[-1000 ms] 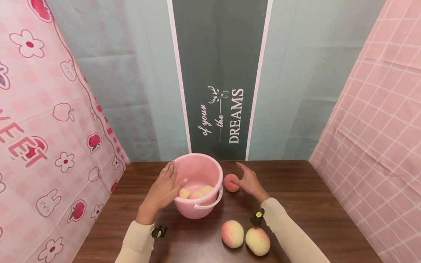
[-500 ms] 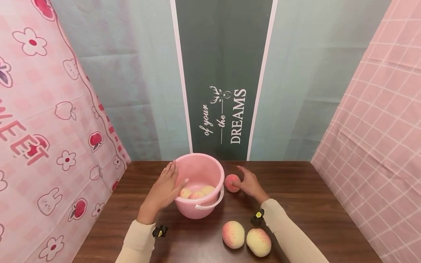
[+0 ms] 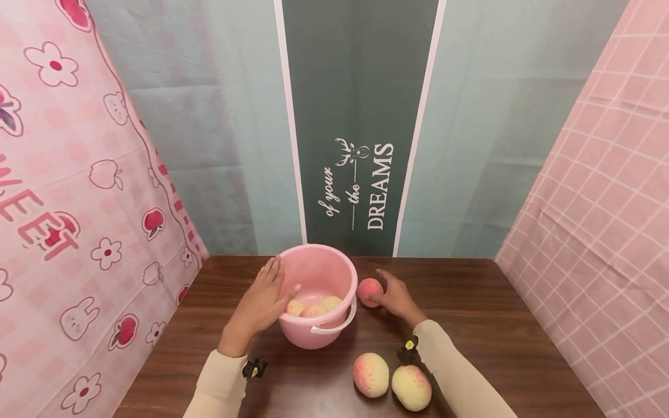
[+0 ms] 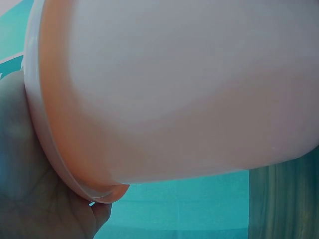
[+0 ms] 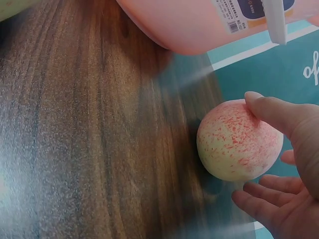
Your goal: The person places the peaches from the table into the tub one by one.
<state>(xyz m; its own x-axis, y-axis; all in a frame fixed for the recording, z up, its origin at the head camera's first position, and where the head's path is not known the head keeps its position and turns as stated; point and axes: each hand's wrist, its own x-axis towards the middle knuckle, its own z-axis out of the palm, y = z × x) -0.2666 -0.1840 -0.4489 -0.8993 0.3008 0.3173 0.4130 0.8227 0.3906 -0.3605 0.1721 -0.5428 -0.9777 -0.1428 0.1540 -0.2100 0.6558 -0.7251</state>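
A pink bucket (image 3: 312, 335) with a white handle (image 3: 337, 326) stands at the back middle of the table, with several yellow-pink peaches (image 3: 315, 310) inside. Against its left rim rests my left hand (image 3: 260, 303), fingers straight and thumb reaching over the opening. The left wrist view shows the palm by the bucket's rim (image 4: 47, 132). Right of the bucket, a redder peach (image 3: 370, 292) sits on the table. My right hand (image 3: 399, 299) is around its right side; in the right wrist view, the thumb lies on this peach (image 5: 237, 142), while the lower fingers appear slightly apart from it.
Two larger peaches, one on the left (image 3: 371, 375) and one on the right (image 3: 412, 388), lie at the table's front, near the right sleeve. The brown wooden table (image 3: 486, 342) ends at a grey-green backdrop (image 3: 360, 75), with pink cloths at both sides.
The fingers of my right hand have drawn in closer around the redder peach. My left hand stays at the bucket. The head view has shifted slightly.
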